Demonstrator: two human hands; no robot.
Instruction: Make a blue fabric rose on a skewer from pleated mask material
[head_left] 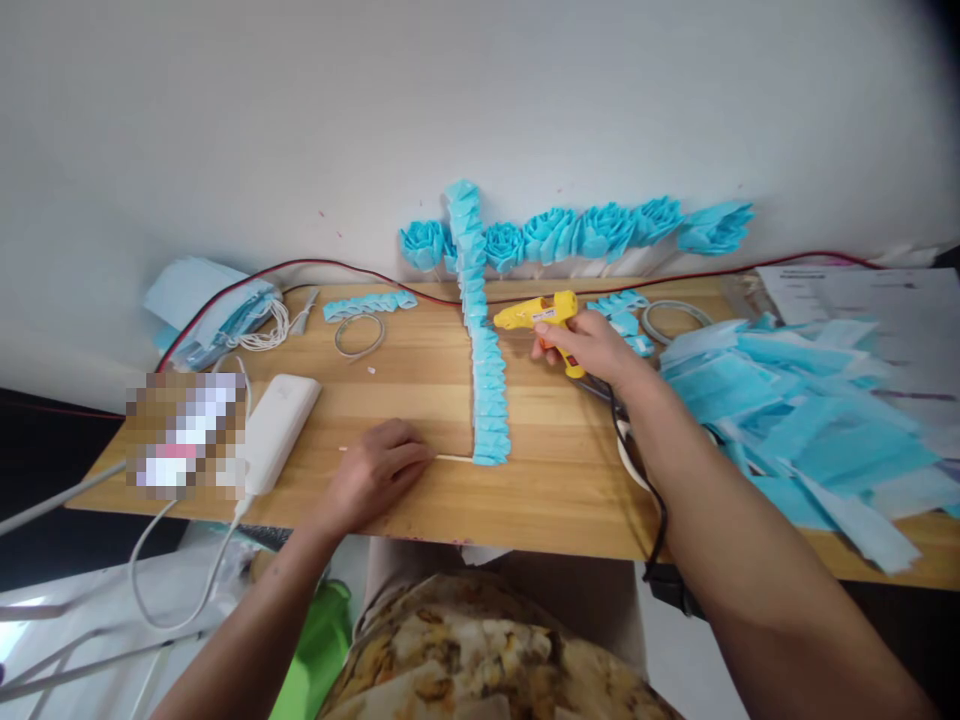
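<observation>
Head view: the left hand lay low over the table, fingers curled around a thin stick; the fingertip pinch was hidden beneath the hand. The stick looked light and stiff, best held near its middle. Its right end met the near end of a pleated blue strip; whether it passed over or under could not be determined. The strip ran away across the table, between the hands. It appeared very light, soft and easily crushed; its side edges offered the safest hold. Beyond, the right hand was wrapped around the handle of a yellow glue gun, nozzle just beside the strip; contact was unclear. The strip's far end stood before the wall, partly hiding blue flowers.
</observation>
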